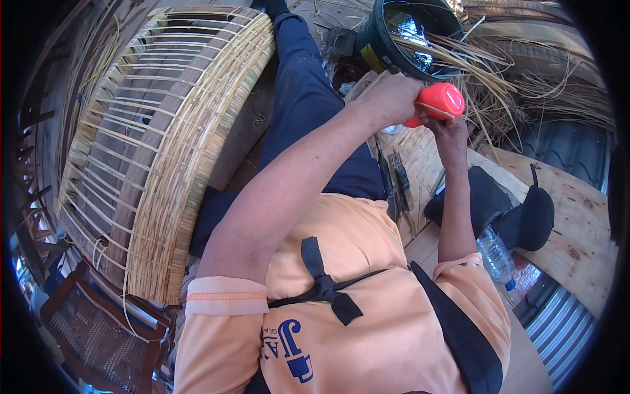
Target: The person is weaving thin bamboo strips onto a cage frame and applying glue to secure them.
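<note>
A bright red, rounded plastic container (443,100) is up between my two hands, its smooth end facing right. My left hand (392,97) reaches across from the left and is closed around the container's left side. Against the container's lower edge, my right hand (450,133) has its fingers bent and pressed in. A thin pale strip (436,111) runs along the container near those fingertips. Part of the container's left end is hidden by my left hand. Just beyond it stands a dark bucket (371,56) with water and long cane strips in it.
A long woven cane frame (190,141) lies at the left, beside my leg. Loose cane strips (495,72) pile up at the far right. A black cap (530,220), a clear plastic bottle (495,259) and a plywood board (577,230) lie on the right. Dark hand tools (399,180) rest near my lap.
</note>
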Available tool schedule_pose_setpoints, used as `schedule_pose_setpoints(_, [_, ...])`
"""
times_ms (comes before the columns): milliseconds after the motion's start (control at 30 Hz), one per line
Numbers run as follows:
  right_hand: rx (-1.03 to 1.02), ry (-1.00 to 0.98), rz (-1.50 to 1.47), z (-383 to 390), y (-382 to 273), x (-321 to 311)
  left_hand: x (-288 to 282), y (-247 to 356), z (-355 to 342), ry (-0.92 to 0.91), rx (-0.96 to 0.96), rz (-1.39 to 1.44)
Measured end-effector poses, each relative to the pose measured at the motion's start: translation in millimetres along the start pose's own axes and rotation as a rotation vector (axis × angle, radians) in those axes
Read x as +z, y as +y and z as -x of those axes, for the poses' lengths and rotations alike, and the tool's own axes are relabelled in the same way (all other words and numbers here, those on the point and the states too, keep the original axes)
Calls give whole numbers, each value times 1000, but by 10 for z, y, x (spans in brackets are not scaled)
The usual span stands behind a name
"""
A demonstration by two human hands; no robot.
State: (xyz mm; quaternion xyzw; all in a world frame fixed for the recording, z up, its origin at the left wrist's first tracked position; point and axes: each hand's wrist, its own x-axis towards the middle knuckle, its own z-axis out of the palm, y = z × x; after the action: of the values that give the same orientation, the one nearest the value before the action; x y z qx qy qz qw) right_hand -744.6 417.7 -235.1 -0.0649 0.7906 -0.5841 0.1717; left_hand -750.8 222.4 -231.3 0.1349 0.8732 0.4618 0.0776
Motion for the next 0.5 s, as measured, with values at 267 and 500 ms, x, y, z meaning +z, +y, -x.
schedule_pose_setpoints(267, [-92, 71, 6, -2, 11, 48, 13, 29, 17, 43, -8, -1])
schedule_pose_setpoints(500, [-112, 99, 94, 3, -126, 87, 23, 24, 8, 88, 38, -16])
